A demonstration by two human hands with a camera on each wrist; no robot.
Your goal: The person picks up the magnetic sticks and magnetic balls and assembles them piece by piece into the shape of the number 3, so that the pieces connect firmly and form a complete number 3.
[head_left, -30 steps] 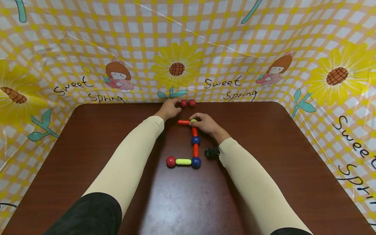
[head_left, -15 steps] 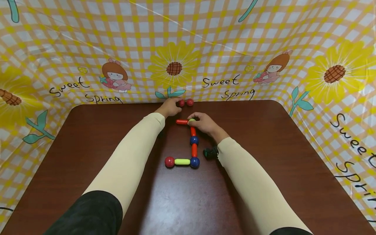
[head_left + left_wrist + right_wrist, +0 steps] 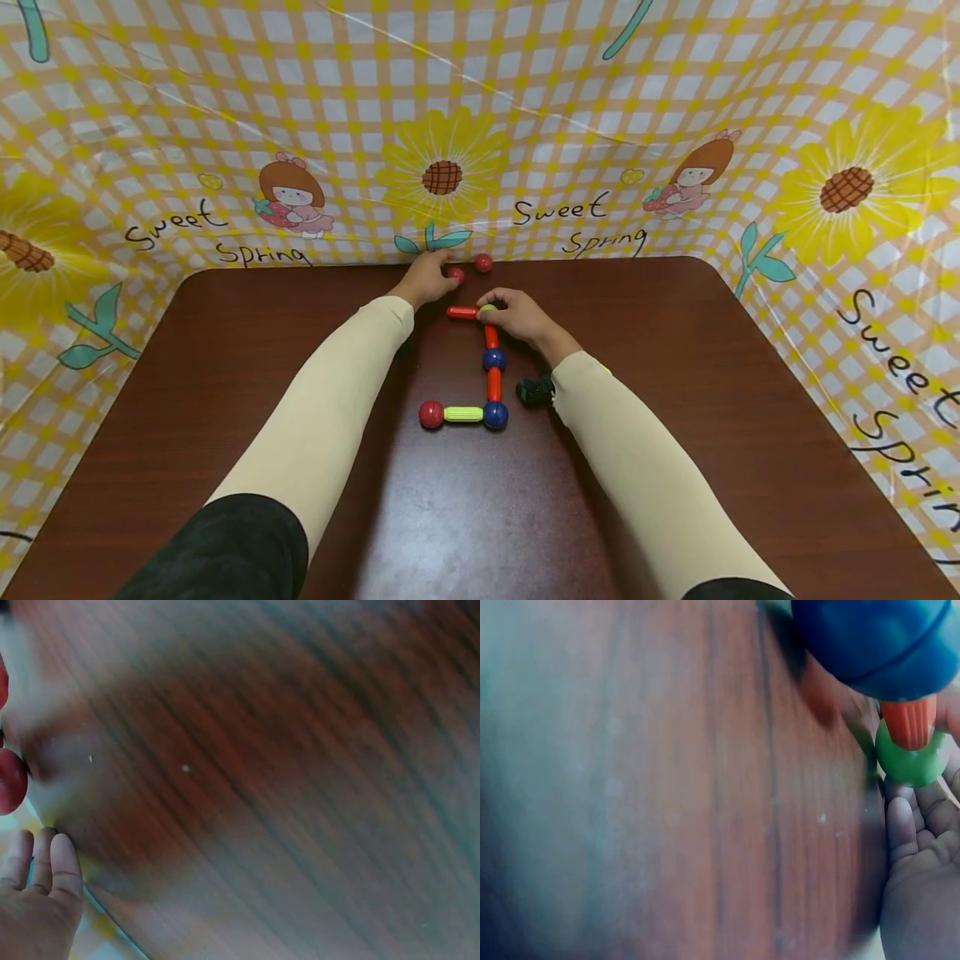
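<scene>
In the head view, my left hand is at the far edge of the table, its thumb and forefinger around a red ball. The left wrist view shows its other fingers fairly straight, beside a red ball. My right hand pinches a yellow-green ball that joins two red rods. One red rod points left with a bare end. The other rod leads to a blue ball, partly hiding the green ball in the right wrist view.
A second red ball lies by the patterned cloth behind the table. Nearer, another red rod, a blue ball, a yellow-green rod and a red ball continue the chain. A black object is at my right wrist.
The red ball at my left hand has come nearer and a little left, apart from the other red ball. My right hand stays on the green ball. The view has shifted slightly.
</scene>
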